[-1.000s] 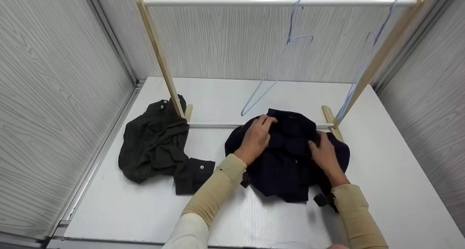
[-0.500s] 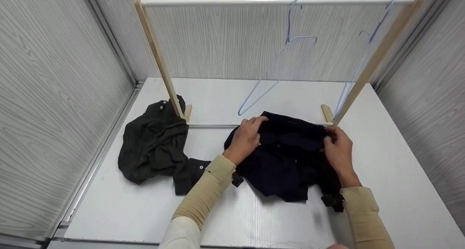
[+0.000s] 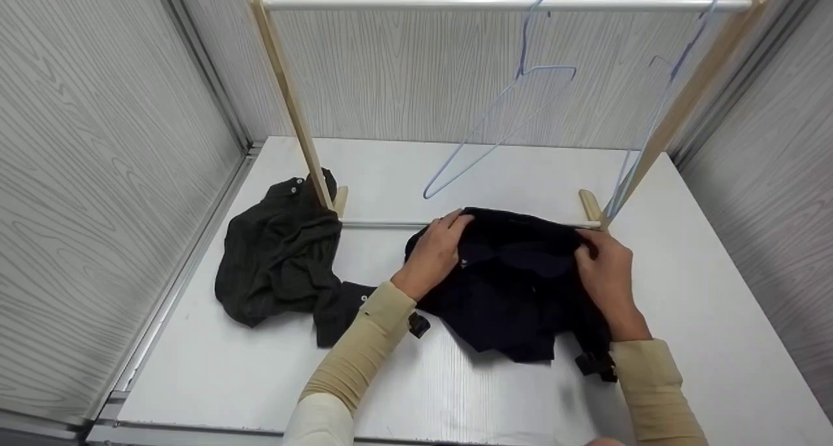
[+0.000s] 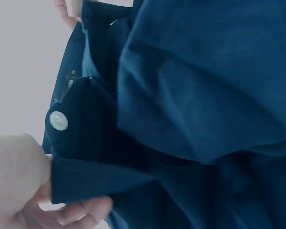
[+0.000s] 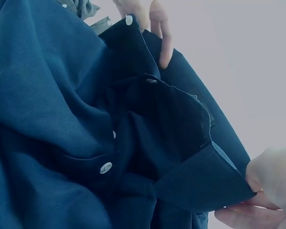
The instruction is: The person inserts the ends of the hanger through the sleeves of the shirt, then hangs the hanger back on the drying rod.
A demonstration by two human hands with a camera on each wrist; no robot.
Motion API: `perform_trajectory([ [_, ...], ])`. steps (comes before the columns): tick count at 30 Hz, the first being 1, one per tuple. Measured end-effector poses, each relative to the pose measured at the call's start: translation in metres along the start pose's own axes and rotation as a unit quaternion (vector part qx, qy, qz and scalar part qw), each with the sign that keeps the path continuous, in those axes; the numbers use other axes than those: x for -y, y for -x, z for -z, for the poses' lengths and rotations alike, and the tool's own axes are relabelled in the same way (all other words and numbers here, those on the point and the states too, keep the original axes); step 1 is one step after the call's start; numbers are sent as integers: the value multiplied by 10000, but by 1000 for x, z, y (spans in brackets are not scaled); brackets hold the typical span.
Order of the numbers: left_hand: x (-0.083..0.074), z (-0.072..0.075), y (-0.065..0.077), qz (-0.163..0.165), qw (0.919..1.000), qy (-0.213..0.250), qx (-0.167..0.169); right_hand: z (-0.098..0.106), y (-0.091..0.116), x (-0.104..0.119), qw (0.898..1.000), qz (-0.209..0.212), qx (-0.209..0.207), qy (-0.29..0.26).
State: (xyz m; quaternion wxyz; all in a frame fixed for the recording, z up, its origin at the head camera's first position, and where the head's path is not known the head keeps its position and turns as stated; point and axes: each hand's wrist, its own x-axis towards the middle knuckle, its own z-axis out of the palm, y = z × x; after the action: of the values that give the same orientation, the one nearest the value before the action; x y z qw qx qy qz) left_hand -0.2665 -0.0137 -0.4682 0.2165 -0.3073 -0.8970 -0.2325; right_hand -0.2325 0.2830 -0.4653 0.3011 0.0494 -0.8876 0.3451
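Observation:
A navy blue button-up shirt [image 3: 507, 309] lies crumpled on the white table, its collar edge drawn out between both hands. My left hand [image 3: 433, 254] pinches the collar's left end. In the left wrist view, the thumb and fingers of that left hand [image 4: 21, 176] grip a flap below a white button [image 4: 58, 120]. At the collar's other end, my right hand [image 3: 606, 273] pinches the cloth. The right wrist view has the right hand [image 5: 271, 186] gripping the collar tip, with more white buttons [image 5: 106, 167] down the front. Folds hide the sleeves.
A dark green shirt [image 3: 280, 264] lies bunched to the left, against the rack's left leg. The rack's upper white bar [image 3: 403, 4] carries a light blue hanger [image 3: 459, 150] above the navy shirt and another hanger [image 3: 664, 94] near the right post [image 3: 690, 101].
My right hand has moved right and taken the collar's right end, so the collar edge now stretches straighter. My left hand has shifted slightly left. The middle hanger has swung a little.

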Motion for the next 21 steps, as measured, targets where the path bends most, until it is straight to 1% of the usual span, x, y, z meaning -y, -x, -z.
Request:
perform_trajectory([
  [2, 2, -2, 3, -29, 9996, 188, -193, 1, 1, -1, 9999, 6, 85, 68],
  [4, 4, -5, 6, 36, 9985, 352, -425, 2, 1, -1, 9998, -40, 185, 104],
  [6, 5, -6, 8, 159, 9964, 504, -668, 3, 2, -2, 9995, -81, 289, 136],
  [8, 6, -6, 8, 315, 9945, 598, -800, 4, 2, -2, 9991, -115, 371, 144],
  [10, 6, -6, 8, 456, 9929, 707, -836, 7, 1, -2, 9989, -175, 422, 134],
  [13, 5, -7, 8, 600, 9917, 836, -776, 15, -2, -2, 9988, -293, 384, -5],
  [18, 7, -8, 9, 664, 9909, 883, -770, 34, -11, 0, 9976, -558, 194, -367],
  [21, 7, -8, 10, 695, 9908, 891, -745, 47, -18, 3, 9966, -655, 40, -494],
])
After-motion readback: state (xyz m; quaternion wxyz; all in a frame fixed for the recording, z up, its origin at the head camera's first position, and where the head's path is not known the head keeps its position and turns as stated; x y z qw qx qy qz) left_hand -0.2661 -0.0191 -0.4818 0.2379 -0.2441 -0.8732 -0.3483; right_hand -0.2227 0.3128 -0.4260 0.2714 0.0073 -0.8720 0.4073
